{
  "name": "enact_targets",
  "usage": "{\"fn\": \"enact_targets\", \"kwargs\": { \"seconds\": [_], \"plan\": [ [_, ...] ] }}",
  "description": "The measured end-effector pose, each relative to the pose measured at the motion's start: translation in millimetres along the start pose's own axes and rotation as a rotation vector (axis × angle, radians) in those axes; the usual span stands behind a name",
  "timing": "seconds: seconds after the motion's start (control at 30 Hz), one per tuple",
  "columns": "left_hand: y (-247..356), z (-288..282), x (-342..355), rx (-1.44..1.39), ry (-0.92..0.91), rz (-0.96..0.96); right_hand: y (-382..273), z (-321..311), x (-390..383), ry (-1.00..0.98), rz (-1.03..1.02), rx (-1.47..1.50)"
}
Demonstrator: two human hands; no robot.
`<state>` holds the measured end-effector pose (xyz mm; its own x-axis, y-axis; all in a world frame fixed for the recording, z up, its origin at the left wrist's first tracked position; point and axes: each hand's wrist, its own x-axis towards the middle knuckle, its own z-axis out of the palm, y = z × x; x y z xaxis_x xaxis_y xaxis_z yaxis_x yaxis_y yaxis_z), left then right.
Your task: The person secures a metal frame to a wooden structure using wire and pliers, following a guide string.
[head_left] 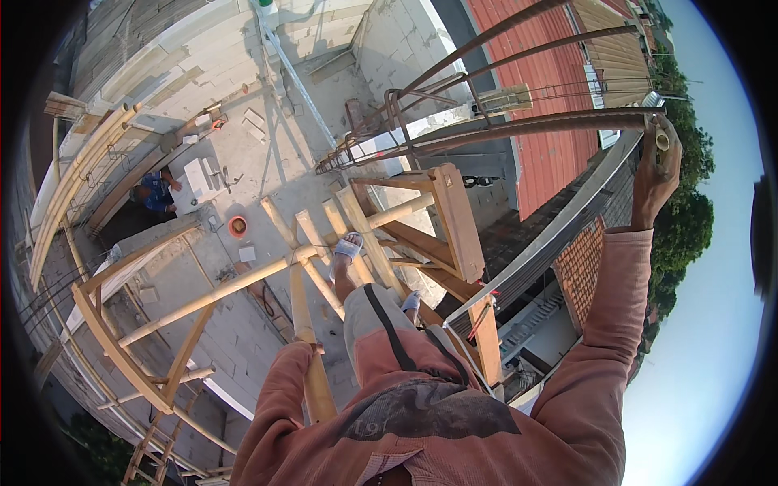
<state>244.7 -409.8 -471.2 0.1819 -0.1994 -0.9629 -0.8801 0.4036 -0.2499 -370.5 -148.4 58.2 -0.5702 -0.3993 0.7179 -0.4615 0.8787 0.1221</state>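
Note:
My right hand (655, 174) is raised at the far right, fingers closed around a small pale hollow tube (663, 142), beside the tip of a ribbed steel reinforcing bar (583, 121). Whether the fingers also touch the bar I cannot tell. The bars run left into a tied rebar cage (393, 121). My left arm reaches down beside an upright wooden post (300, 304); the hand is hidden past the cuff, so its grip does not show. My sandalled feet stand among bamboo poles (235, 285) and wooden boards (365, 223).
A wooden formwork box (458, 219) rises right of my legs. Far below, a person in blue (158, 192) works on the concrete floor near an orange bucket (237, 227). Block walls (243, 36) surround it. A wooden frame (121, 348) stands left; a red metal roof (543, 105) lies beyond the bars.

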Motion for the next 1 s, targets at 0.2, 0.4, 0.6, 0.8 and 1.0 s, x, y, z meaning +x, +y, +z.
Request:
{"fn": "enact_targets", "kwargs": {
  "seconds": [0.2,0.4,0.6,0.8,1.0],
  "plan": [
    [4,-5,-4,0.005,-0.019,0.038,-1,-3,-1,-0.013,0.037,0.027],
    [0,-1,1,0.024,-0.031,0.051,-7,-5,-1,-0.005,0.061,0.034],
    [6,-10,7,0.120,-0.016,0.092,-18,-41,-5,0.066,-0.167,-0.091],
    [16,-30,-6,0.301,-0.024,0.159,-23,-110,-34,0.192,-0.083,0.175],
    [175,-82,-127,0.468,0.287,0.708,-22,-175,-63,0.465,0.273,0.806]
  ]
}}
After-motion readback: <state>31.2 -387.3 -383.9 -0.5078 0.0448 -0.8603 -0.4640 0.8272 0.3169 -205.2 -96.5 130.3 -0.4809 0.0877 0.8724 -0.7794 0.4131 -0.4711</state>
